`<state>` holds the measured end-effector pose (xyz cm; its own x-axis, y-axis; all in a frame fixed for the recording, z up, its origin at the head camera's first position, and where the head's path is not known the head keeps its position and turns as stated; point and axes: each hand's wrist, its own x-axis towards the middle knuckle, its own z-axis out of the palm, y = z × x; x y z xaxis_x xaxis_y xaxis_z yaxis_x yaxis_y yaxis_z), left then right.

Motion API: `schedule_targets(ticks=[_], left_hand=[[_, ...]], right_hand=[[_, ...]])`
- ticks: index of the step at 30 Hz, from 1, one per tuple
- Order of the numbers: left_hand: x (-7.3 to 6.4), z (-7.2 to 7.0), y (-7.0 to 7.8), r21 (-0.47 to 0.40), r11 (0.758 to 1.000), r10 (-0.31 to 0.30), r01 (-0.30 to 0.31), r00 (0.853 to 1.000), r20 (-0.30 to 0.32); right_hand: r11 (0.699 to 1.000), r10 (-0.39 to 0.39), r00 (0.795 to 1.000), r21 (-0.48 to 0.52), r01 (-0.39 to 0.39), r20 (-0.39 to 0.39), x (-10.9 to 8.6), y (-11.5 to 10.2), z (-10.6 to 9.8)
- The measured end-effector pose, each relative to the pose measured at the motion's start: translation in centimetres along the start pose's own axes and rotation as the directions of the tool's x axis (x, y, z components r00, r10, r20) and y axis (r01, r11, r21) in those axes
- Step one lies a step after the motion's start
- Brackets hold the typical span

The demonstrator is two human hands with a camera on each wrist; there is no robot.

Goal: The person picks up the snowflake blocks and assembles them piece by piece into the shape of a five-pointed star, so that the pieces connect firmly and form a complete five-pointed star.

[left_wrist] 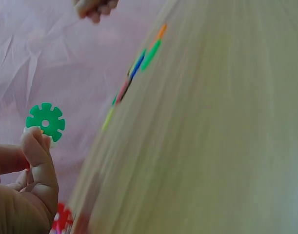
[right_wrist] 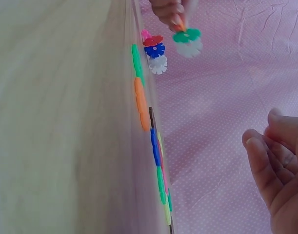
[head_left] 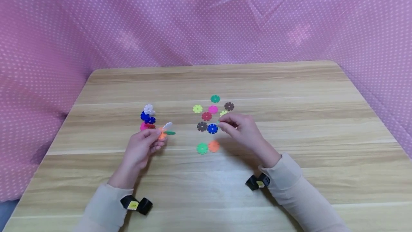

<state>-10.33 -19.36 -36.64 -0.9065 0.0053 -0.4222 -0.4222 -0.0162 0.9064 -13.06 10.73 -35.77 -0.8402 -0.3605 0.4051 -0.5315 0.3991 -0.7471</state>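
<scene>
My left hand [head_left: 141, 146] pinches an orange notched plastic disc [head_left: 162, 134] between thumb and fingers. Joined to it are a white disc [head_left: 168, 125] and a green disc [left_wrist: 45, 121], standing out at angles. Over the loose discs hovers my right hand [head_left: 239, 128], thumb and fingers bent but apart, with nothing between them in the right wrist view. Nearest to its fingertips lie a blue disc [head_left: 212, 129], a light green disc [right_wrist: 161, 185] and a yellow disc [head_left: 223, 113], the last two partly hidden by the hand in the head view.
Left of the loose discs stands a joined group of white, blue [head_left: 145, 116], pink and red discs. More loose discs include red [head_left: 206, 116], pink [head_left: 213, 109] and brown [head_left: 229, 106]. Nearer me lie a green [head_left: 202, 148] and an orange disc [head_left: 214, 146]. Pink dotted cloth [head_left: 206, 20] surrounds the table.
</scene>
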Motion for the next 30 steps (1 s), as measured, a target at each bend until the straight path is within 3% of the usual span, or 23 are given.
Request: schedule_targets(ticks=[7,12,23,30], left_hand=[[-0.8,-3.3,-0.2,0.096,0.991,-0.091,0.097,0.994,-0.069],[-1.3,-4.8,-0.2,0.128,0.980,-0.138,0.154,0.982,-0.128],[-1.3,-5.9,-0.2,0.210,0.954,-0.180,0.214,0.969,-0.170],[-0.8,-6.3,0.0,0.300,0.918,-0.196,0.259,0.955,-0.224]], right_hand=[[1.000,0.020,1.000,-0.023,-0.020,-0.003,0.1,0.3,-0.2],[0.997,0.064,0.998,-0.037,-0.063,0.004,0.1,0.5,-0.5],[0.996,0.068,0.998,-0.049,-0.068,-0.005,0.0,1.0,-0.9],[0.996,0.082,0.997,-0.043,-0.083,-0.007,0.1,1.1,-0.9]])
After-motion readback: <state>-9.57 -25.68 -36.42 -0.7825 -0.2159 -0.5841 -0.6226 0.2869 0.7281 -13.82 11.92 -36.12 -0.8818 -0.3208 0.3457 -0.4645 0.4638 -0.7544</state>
